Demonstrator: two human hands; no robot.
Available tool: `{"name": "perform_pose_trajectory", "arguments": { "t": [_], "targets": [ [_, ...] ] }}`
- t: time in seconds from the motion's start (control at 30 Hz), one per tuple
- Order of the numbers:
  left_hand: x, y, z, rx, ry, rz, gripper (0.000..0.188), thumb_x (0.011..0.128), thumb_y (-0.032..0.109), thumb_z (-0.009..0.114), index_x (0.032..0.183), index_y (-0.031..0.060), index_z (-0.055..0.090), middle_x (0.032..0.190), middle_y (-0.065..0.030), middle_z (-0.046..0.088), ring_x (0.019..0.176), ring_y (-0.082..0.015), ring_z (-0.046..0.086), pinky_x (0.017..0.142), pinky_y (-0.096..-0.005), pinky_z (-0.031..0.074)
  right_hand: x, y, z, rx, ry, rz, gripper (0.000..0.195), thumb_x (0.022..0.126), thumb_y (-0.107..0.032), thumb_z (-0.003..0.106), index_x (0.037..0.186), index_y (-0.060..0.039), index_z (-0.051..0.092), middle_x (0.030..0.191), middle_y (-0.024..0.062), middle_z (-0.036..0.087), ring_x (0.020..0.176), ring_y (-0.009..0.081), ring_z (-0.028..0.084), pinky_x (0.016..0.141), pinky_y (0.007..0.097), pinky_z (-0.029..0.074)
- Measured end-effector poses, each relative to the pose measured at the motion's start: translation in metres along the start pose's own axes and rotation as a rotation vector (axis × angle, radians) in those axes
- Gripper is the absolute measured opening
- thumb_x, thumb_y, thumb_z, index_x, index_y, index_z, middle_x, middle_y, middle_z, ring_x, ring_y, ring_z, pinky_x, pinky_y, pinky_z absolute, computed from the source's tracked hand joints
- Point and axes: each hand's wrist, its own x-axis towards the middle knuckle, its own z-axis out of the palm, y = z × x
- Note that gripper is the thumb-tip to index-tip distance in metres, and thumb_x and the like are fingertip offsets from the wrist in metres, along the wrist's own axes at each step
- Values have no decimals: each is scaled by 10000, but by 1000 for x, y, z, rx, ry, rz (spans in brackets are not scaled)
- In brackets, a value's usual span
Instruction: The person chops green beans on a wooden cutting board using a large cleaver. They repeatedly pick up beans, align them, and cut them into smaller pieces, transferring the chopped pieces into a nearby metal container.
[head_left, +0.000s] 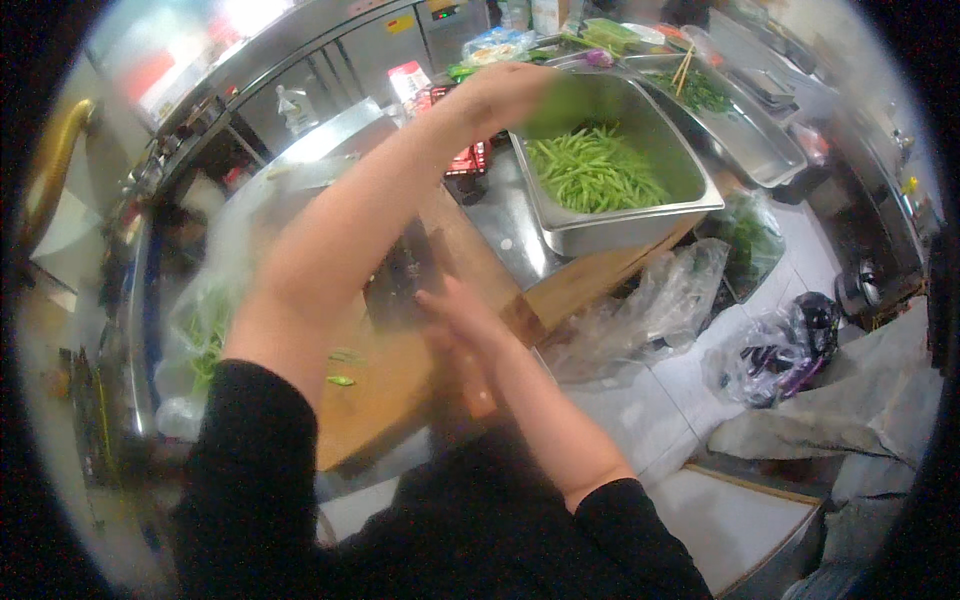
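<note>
My left hand (506, 94) reaches over the near-left rim of a deep stainless steel pan (630, 223), shut on a bunch of cut green beans (562, 105) blurred by motion. Below it, a heap of cut green beans (592, 171) lies in the pan. A cleaver with a dark blade (405, 270) is in my right hand (465, 315), over a wooden cutting board (382, 420); its handle is mostly hidden and blurred. Small bean scraps (341, 380) rest on the board. Left of my left forearm, a clear plastic bag (199, 330) contains more green beans, partly covered by the arm.
A shallower steel tray (772, 169) with leafy greens and chopsticks (683, 69) stands beyond the pan. Plastic bags (652, 300) hang or lie at the board's right. On the tiled floor is a bag of dark purple vegetables (787, 360). A red package (469, 159) sits left of the pan.
</note>
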Motion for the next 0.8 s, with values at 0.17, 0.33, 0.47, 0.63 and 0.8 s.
{"name": "perform_pose_trajectory", "arguments": {
  "t": [0.17,0.33,0.47,0.63,0.8],
  "targets": [
    [-133,5,-34,329,151,72,356,873,146,486,1198,5,457,1123,-69,539,1038,-151,505,859,-271,409,-4,-12,0,-140,159,69,530,815,-215,584,1246,-67,313,1021,36,520,808,121,497,638,256,419],
    [-292,-71,-35,315,467,-192,408,849,164,525,1219,15,440,1143,-64,531,1066,-157,488,901,-285,383,-5,-6,3,131,83,12,195,848,-135,539,1008,-94,435,762,-23,464,459,43,323,389,183,267],
    [-369,-97,13,921,525,-263,736,711,371,660,1297,66,337,1278,-171,384,1199,-312,355,987,-402,295,5,0,-10,16,136,18,157,855,-134,528,980,-95,441,761,-20,470,467,40,328,396,177,270],
    [-344,-79,41,955,407,-529,918,655,465,672,1358,110,201,1383,-219,168,1270,-399,177,1030,-453,199,-20,-20,4,-163,155,-41,173,843,-100,515,993,-71,434,779,18,489,476,73,376,401,203,301],
    [-308,-101,35,885,408,-302,796,720,433,621,1336,89,254,1358,-232,231,1258,-380,225,1028,-425,219,-49,-18,8,-461,400,-125,216,821,-71,506,1021,-39,432,763,39,502,485,89,427,407,217,366]
  ]
}}
